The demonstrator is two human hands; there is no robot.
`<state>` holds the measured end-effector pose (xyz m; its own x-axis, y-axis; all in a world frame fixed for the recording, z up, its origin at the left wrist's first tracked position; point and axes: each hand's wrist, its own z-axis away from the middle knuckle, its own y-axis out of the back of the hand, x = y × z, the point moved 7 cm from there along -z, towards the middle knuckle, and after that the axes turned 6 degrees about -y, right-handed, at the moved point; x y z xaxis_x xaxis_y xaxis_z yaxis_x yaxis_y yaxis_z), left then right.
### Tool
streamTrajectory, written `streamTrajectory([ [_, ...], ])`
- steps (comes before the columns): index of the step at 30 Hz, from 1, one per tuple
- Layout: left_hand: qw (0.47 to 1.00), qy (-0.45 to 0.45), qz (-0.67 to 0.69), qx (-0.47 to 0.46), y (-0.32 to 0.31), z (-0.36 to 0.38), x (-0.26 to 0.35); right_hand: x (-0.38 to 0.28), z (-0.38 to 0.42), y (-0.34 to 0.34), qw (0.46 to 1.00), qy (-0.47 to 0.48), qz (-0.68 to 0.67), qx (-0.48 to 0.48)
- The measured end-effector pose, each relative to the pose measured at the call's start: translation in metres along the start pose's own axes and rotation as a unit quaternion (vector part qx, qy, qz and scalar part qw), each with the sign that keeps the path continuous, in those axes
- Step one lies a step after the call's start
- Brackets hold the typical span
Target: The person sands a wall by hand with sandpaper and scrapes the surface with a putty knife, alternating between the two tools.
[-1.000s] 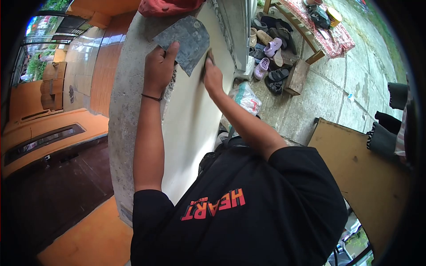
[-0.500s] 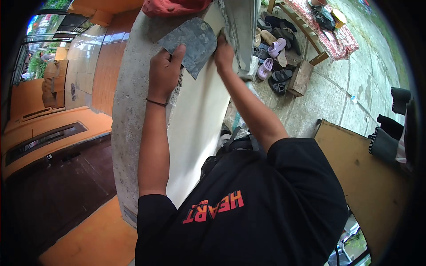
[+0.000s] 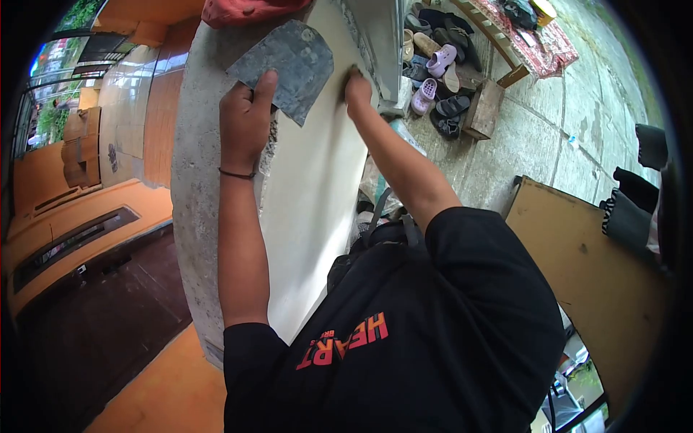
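1. the pale wall face (image 3: 307,195) looks smooth and even over most of its visible part, so i judge that the surface is quite advanced. the crumbled edge (image 3: 266,154) on its left remains rough and unfilled. how much is left there or at the far right edge, i cannot tell surely.

2. the grey plate (image 3: 299,61) is above the far left part of the pale wall face. it is thin and mottled, with one rounded side and pointed corners.

3. the left hand (image 3: 244,123) grasps this plate at its near left side, the thumb pressed on top and the other fingers mostly hidden.

4. the right hand (image 3: 359,94) is at the far right part of the pale wall face, with fingers bent. whether it grasps something, i cannot tell, because the fingertips are small and dark.

5. left of the pale wall face runs grey concrete (image 3: 197,173), grainy and pitted. at its far left end is a red fabric item (image 3: 253,10), soft and folded.

6. right of the pale wall face are lavender clogs (image 3: 441,61) and a rough wooden box (image 3: 484,110).
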<state>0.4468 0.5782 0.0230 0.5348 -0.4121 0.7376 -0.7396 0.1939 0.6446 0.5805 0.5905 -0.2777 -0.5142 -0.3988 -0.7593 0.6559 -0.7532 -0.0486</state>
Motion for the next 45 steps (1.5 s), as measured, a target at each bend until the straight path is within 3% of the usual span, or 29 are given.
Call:
streamTrajectory([
  [4, 1.0, -0.015, 0.0, 0.008, 0.0, -0.001, 0.005, 0.079, 0.014, 0.005, 0.995, -0.085, -0.027, -0.035],
  [5, 1.0, -0.011, -0.002, 0.003, 0.0, 0.0, 0.004, 0.168, 0.026, 0.01, 0.983, -0.11, 0.148, -0.008],
  [6, 1.0, -0.009, -0.002, -0.001, 0.0, 0.001, 0.002, 0.264, 0.002, -0.007, 0.971, -0.065, 0.212, -0.089],
  [7, 1.0, -0.009, -0.002, 0.0, -0.001, 0.001, -0.002, 0.249, 0.068, 0.008, 0.931, -0.334, -0.064, -0.131],
  [8, 1.0, -0.022, 0.002, 0.002, -0.002, -0.001, -0.008, 0.231, 0.092, 0.02, 0.907, -0.4, -0.1, -0.088],
  [11, 1.0, -0.025, 0.014, 0.008, 0.0, 0.0, -0.002, 0.209, 0.027, 0.004, 0.937, -0.309, -0.144, -0.069],
  [13, 0.999, -0.021, 0.024, 0.005, 0.0, 0.0, -0.002, 0.134, -0.025, -0.005, 0.971, -0.207, -0.094, -0.07],
  [14, 1.0, -0.023, 0.018, 0.005, 0.0, -0.001, -0.003, 0.087, -0.032, -0.012, 0.969, -0.163, -0.167, -0.077],
  [16, 1.0, -0.024, 0.012, 0.006, -0.001, -0.001, -0.005, 0.024, -0.035, -0.015, 0.985, -0.078, -0.141, -0.058],
  [19, 0.999, -0.032, 0.01, 0.007, -0.001, 0.0, 0.0, 0.057, -0.026, -0.011, 0.996, -0.04, -0.062, -0.046],
  [20, 0.999, -0.038, -0.016, 0.012, 0.0, 0.0, 0.003, 0.084, -0.008, -0.008, 0.994, -0.02, -0.102, -0.022],
  [22, 0.998, -0.045, -0.041, 0.01, -0.003, -0.001, 0.007, 0.188, 0.018, 0.002, 0.986, -0.167, 0.003, -0.017],
  [23, 0.998, -0.032, -0.056, 0.002, -0.004, 0.001, 0.007, 0.275, 0.023, 0.004, 0.945, -0.298, 0.137, -0.003],
  [24, 0.997, -0.022, -0.07, -0.002, -0.004, 0.001, 0.006, 0.289, 0.068, 0.013, 0.919, -0.381, -0.081, -0.058],
  [26, 0.998, -0.036, -0.059, 0.001, -0.006, -0.004, 0.005, 0.312, 0.095, 0.02, 0.893, -0.422, -0.15, -0.034],
  [29, 1.0, -0.007, -0.001, 0.025, 0.0, 0.003, 0.0, 0.283, 0.014, -0.003, 0.903, -0.378, -0.166, -0.115],
  [30, 1.0, 0.008, -0.015, 0.006, 0.0, 0.001, -0.002, 0.274, -0.051, -0.018, 0.924, -0.327, -0.147, -0.135],
  [31, 0.999, 0.02, -0.026, -0.015, -0.001, 0.0, -0.003, 0.254, -0.067, -0.014, 0.975, -0.175, -0.118, -0.069],
  [32, 0.999, 0.021, -0.029, -0.014, -0.002, -0.001, -0.003, 0.19, -0.088, -0.007, 0.983, -0.177, -0.034, -0.019],
  [33, 1.0, 0.007, -0.028, -0.004, -0.003, -0.002, -0.003, 0.118, -0.091, -0.005, 0.984, -0.142, -0.095, -0.04],
  [34, 1.0, -0.003, -0.029, 0.004, -0.002, -0.001, -0.003, 0.093, -0.124, -0.016, 0.993, -0.048, -0.038, -0.105],
  [35, 0.999, 0.005, -0.034, 0.003, -0.001, 0.0, -0.004, 0.086, -0.158, -0.028, 0.985, 0.005, -0.069, -0.158],
  [36, 0.999, 0.018, -0.043, -0.007, -0.001, 0.0, -0.003, 0.076, -0.147, -0.025, 0.975, -0.031, -0.14, -0.171],
  [39, 0.999, 0.014, -0.029, -0.003, -0.002, 0.001, -0.008, 0.152, -0.09, -0.004, 0.992, -0.101, -0.046, -0.056],
  [40, 1.0, -0.005, -0.006, 0.006, -0.002, 0.0, -0.008, 0.217, -0.067, 0.001, 0.978, -0.205, -0.036, -0.028],
  [41, 1.0, -0.005, -0.007, 0.007, -0.001, 0.0, -0.008, 0.304, -0.048, 0.003, 0.966, -0.249, -0.052, -0.041],
  [42, 1.0, 0.004, -0.008, -0.001, -0.001, 0.0, -0.009, 0.334, 0.003, 0.011, 0.932, -0.323, -0.149, -0.069],
  [44, 1.0, 0.014, -0.008, -0.01, -0.002, 0.001, -0.009, 0.332, 0.097, 0.03, 0.849, -0.517, -0.094, -0.054],
  [45, 1.0, 0.013, -0.008, -0.01, -0.002, 0.0, -0.009, 0.354, 0.077, 0.024, 0.867, -0.479, -0.119, -0.067],
])
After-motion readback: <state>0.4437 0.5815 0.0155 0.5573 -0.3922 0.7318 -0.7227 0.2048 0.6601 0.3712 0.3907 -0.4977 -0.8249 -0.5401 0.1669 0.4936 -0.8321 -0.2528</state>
